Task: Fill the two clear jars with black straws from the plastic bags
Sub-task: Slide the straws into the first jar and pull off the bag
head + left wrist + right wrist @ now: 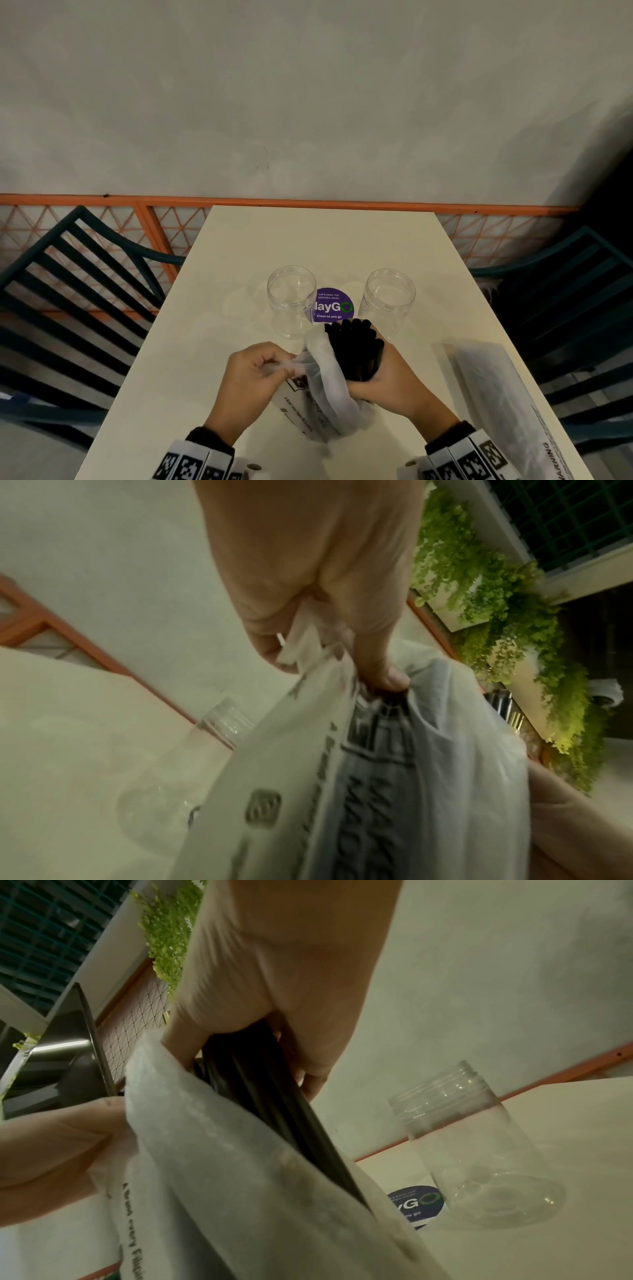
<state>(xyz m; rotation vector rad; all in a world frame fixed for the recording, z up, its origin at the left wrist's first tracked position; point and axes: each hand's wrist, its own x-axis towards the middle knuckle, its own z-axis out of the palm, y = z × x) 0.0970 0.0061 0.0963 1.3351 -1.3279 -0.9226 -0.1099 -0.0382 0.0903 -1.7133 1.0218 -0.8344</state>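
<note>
Two clear jars stand open and empty on the cream table (274, 246), the left jar (291, 301) and the right jar (388, 299), a purple sticker (331, 306) between them. In front of them my right hand (387, 373) grips a bundle of black straws (356, 347) that sticks halfway out of a translucent plastic bag (325, 390). My left hand (253, 373) pinches the bag's open edge. The straws (274, 1096) pass through my right palm and down into the bag (222, 1164). The left fingers (380, 653) pinch the bag (445, 750).
A second plastic bag (496, 394) with printed text lies flat at the right edge of the table. Dark slatted chairs stand on the left (68, 291) and right (575, 308). An orange mesh rail (113, 226) and a grey wall are behind the table.
</note>
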